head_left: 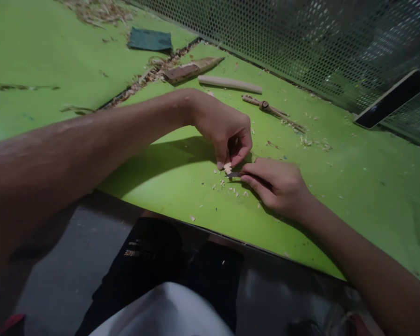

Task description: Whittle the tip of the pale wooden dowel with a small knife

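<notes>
My left hand [227, 130] pinches a small pale piece of wood [227, 168] with notched edges, holding it low over the green table [182, 196]. From the right, my right hand [276, 184] grips a small knife [234, 174], its short dark blade against the lower end of the wood. The knife's handle is hidden inside my fingers. Small wood chips [233, 190] lie scattered under and in front of both hands.
Beyond my hands lie a pointed piece of wood with bark [192, 70], a smooth pale stick [230, 84] and a tied twig piece [265, 105]. A dark green cloth-like sheet [150, 39] and wood shavings [98, 11] are farther back. A phone [394, 99] leans on the perforated metal screen [266, 42].
</notes>
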`<act>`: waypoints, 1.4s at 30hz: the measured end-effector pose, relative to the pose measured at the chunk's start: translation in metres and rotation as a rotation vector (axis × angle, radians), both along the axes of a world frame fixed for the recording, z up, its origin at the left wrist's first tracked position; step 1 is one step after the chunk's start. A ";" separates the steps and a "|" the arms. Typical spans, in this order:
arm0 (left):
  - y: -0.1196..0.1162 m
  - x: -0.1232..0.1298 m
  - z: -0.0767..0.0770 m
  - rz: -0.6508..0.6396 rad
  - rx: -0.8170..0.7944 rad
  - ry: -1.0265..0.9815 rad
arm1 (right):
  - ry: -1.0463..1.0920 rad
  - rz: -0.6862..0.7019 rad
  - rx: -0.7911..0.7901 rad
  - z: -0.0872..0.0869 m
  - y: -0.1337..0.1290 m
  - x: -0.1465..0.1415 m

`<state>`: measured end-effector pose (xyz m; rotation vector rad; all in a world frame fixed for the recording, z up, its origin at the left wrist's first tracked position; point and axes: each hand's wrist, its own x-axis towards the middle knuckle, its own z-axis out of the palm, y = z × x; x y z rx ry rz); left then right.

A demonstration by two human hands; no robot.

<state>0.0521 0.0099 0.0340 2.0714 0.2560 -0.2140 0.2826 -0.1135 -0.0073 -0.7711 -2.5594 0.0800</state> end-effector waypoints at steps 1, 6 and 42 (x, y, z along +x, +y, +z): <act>0.000 0.000 0.000 0.003 0.003 0.000 | -0.005 -0.007 0.014 -0.001 0.000 -0.002; 0.001 0.003 -0.001 0.016 0.022 0.026 | -0.030 -0.032 0.109 -0.004 0.001 -0.010; 0.009 0.004 0.000 -0.061 0.070 0.054 | -0.105 -0.079 0.185 -0.005 -0.017 -0.007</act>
